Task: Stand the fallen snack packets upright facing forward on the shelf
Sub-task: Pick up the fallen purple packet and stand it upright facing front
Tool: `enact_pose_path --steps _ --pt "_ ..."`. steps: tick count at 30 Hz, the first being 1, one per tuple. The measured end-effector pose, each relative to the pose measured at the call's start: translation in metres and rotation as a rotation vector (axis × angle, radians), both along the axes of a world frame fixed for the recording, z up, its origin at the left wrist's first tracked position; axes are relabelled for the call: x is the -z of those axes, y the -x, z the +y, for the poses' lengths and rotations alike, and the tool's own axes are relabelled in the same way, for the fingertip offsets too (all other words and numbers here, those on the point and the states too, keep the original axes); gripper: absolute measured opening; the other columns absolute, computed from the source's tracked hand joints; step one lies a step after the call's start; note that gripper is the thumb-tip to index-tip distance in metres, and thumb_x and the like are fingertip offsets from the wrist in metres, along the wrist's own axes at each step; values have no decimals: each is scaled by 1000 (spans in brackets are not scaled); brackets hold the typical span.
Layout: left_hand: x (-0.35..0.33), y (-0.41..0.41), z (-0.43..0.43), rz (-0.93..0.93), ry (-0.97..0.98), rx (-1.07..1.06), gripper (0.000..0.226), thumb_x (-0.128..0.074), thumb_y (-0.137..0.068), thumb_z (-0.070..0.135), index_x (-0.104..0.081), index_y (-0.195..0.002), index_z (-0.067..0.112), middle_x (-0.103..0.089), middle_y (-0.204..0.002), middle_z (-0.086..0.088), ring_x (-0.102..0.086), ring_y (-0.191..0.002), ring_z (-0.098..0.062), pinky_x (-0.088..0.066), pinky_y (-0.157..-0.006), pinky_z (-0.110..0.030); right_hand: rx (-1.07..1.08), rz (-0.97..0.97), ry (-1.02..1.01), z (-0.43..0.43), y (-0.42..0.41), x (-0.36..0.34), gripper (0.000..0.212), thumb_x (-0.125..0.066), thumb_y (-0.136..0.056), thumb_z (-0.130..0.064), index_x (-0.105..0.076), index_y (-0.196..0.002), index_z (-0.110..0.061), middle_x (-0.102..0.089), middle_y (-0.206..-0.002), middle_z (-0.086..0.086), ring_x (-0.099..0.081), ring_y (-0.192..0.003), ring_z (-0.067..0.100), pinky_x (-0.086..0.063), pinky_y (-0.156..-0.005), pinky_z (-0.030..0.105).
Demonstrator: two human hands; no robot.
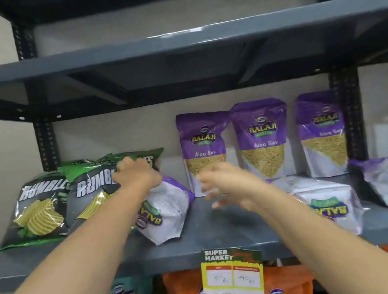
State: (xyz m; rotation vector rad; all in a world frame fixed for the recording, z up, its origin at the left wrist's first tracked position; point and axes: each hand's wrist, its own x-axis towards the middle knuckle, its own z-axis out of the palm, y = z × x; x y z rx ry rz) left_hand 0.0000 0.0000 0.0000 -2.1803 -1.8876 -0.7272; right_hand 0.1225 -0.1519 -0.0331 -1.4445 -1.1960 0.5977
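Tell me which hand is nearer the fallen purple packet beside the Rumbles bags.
Left. The left hand is on the top end of the fallen purple packet; the right hand hovers open, just to its right, not touching it.

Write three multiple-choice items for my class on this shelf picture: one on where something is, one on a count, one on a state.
1. Where is the price tag?
A. On the shelf's front edge
B. On the wall
C. On a packet

2. How many purple Aloo Sev packets stand upright?
A. One
B. Three
C. Five

3. How is the packet under the left hand lying?
A. Upright, facing forward
B. Fallen, logo upside down
C. Hanging from a hook

Answers: 1 A, it hangs from the shelf lip. 2 B, three stand at the back. 3 B, the fallen packet lies tipped, its logo inverted.
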Motion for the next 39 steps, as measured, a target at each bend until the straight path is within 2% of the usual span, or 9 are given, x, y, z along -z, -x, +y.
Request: enact_pose_path --steps 3,7,11,15,18,23,29,35,39 --pt "6 6 2 14 280 45 64 -53 -82 46 -48 -137 12 -49 -144 -12 -49 -130 -32 -40 -107 -43 69 89 372 40 7 18 28 -56 -94 -30 -44 -112 -13 -48 -84 10 -48 -61 19 -54 -66 38" --pt "11 3 1 22 271 92 53 -51 -84 31 -51 -133 10 -54 -139 -12 -53 -125 -32 -43 -103 -38 49 247 380 82 12 32 47 -49 -97 -31 -40 -137 -10 -51 -131 18 -60 -75 30 -53 -84 43" --pt "11 7 -6 43 80 71 40 -50 -82 16 -55 -121 12 -61 -126 -9 -59 -115 -29 -42 -80 -34 -31 362 350 97 16 33 23 -48 -97 -22 -51 -118 -13 -62 -94 9 -64 -80 26 -50 -97 47" --pt "11 17 -3 -57 -59 100 26 -54 -82 17 -64 -105 13 -67 -109 -9 -64 -101 -32 -40 -70 -33 -36 398 281 100 15 30 17 -57 -92 -13 -55 -108 -12 -61 -80 6 -61 -66 20 -54 -91 44" --pt "8 26 -1 -177 -160 149 17 -56 -85 24 -67 -95 15 -70 -100 -10 -63 -88 -33 -41 -67 -34 -17 398 127 100 16 22 29 -61 -89 -8 -50 -114 -18 -63 -79 2 -63 -54 13 -57 -52 30" --pt "12 36 0 -402 -325 213 18 -57 -88 32 -66 -96 20 -70 -104 -9 -63 -97 -37 -42 -71 -35 26 274 -161 100 9 7 56 -70 -81 -7 -40 -125 -24 -58 -91 -7 -59 -70 10 -44 -40 15" --pt "31 18 6 -757 -341 439 11 -61 -87 24 -50 -87 21 -56 -78 10 -55 -79 -24 -38 -67 -33 251 -93 -448 103 -5 11 63 -76 -72 -8 -40 -118 -30 -55 -95 -19 -61 -88 10 -50 -82 31" --pt "64 -15 26 -956 -2 578 49 -63 -84 2 -38 -125 14 -56 -73 5 -58 -73 -18 -43 -65 -29 409 -219 -375 100 -25 41 71 -73 -70 -13 -31 -121 -35 -62 -107 -10 -65 -94 15 -51 -80 36" --pt "66 -13 40 -980 24 601 47 -66 -83 1 -46 -125 8 -57 -71 2 -58 -68 -16 -53 -71 -35 385 -94 -363 100 -30 36 59 -70 -75 -46 -45 -124 -25 -62 -98 -4 -61 -83 10 -45 -71 29"
